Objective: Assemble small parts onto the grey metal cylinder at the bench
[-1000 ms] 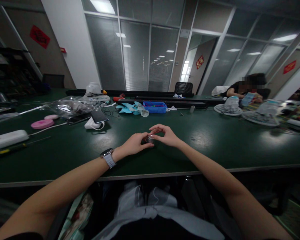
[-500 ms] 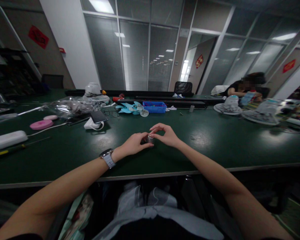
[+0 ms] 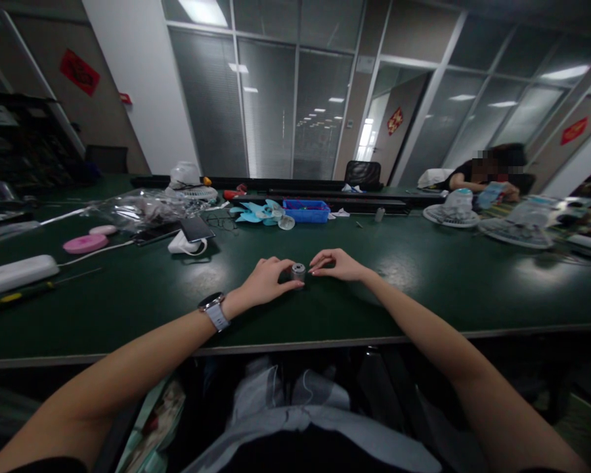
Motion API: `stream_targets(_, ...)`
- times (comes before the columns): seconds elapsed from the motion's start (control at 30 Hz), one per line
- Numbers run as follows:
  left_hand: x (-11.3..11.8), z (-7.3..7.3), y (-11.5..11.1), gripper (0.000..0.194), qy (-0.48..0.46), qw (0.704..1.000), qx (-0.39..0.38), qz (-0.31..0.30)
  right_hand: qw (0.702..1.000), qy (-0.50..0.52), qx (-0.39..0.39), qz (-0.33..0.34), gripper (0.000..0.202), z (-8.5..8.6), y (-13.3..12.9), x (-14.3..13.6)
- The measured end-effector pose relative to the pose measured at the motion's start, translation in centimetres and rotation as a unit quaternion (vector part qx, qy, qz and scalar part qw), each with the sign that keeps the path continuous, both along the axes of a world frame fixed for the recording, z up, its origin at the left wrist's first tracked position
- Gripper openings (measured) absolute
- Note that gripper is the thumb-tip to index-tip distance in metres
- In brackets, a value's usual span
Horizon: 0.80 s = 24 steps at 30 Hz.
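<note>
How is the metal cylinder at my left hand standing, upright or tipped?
Upright: the metal cylinder shows its round end facing up, left hand around its side.

Left hand hides part of small metal cylinder, white bar and yellow-handled screwdriver run off the left edge, blue bin's contents too small to tell, far-right clutter blurred.

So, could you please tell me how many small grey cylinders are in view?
2: one grey cylinder held by the left hand, and a second cylinder farther back, right of the blue bin. More may be hidden from view.
</note>
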<state>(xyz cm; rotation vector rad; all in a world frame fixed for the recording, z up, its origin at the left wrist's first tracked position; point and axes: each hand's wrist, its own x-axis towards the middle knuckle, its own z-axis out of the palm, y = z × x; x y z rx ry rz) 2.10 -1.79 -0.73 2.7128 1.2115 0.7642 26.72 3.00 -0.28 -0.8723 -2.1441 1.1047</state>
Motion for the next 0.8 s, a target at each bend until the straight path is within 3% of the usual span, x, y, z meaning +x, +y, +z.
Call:
stream_targets(0.1, -0.1, -0.1, 0.0, 0.047, 0.003, 1.0, 0.001, 0.016, 0.999, -0.032, -0.018, 0.009, 0.042, -0.3, 0.6, 0.6)
stream_targets(0.33, -0.1, -0.2, 0.1, 0.046, 0.006, 1.0, 0.001, 0.021, 0.981, -0.139, 0.135, -0.019, 0.038, -0.4, 1.1, 1.3)
stream_targets(0.5, -0.1, -0.2, 0.1, 0.047, 0.006, 1.0, 0.007, 0.02, 0.973, -0.157, 0.167, -0.035, 0.028, -1.6, 1.8, 1.4)
stream_targets(0.63, -0.1, -0.3, 0.3, 0.046, 0.001, 1.0, -0.001, 0.013, 0.976, -0.126, 0.169, -0.054, 0.027, -1.6, 1.7, 0.8)
stream_targets(0.8, -0.3, -0.3, 0.3, 0.047, -0.01, 1.0, -0.008, -0.001, 0.977, -0.022, 0.176, -0.123, 0.026, -0.4, 0.0, -1.5)
